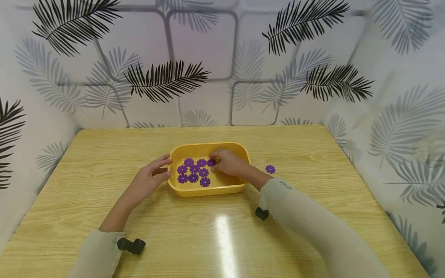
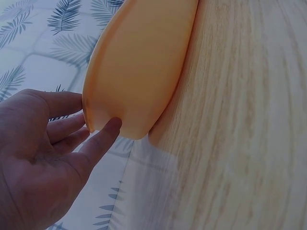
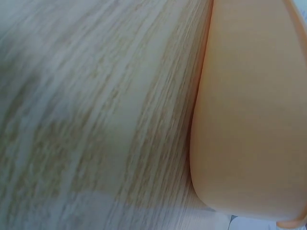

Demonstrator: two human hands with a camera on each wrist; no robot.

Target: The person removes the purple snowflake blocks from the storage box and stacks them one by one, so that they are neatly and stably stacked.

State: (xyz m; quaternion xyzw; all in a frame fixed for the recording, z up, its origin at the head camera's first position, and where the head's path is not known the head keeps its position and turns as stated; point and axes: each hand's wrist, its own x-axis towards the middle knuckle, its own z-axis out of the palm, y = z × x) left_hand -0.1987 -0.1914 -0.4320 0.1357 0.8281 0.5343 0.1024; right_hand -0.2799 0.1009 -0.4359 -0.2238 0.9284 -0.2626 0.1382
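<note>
Rightward from left hand (image 1: 152,177), along the long axis of yellow tray (image 1: 208,192): purple disc (image 1: 211,162), near tray's middle toward far wall; nearer to right hand (image 1: 229,161). At tray's left end: left hand extended, fingers spread, thumb against outer wall, fingertips at rim, without a closed grip. In tray's left half: loose discs (image 1: 194,169). Within tray's middle: right hand curled, apparently pinching the purple disc. Outside, beyond tray's right end: stray disc (image 1: 270,169) on tabletop (image 1: 299,146).
</note>
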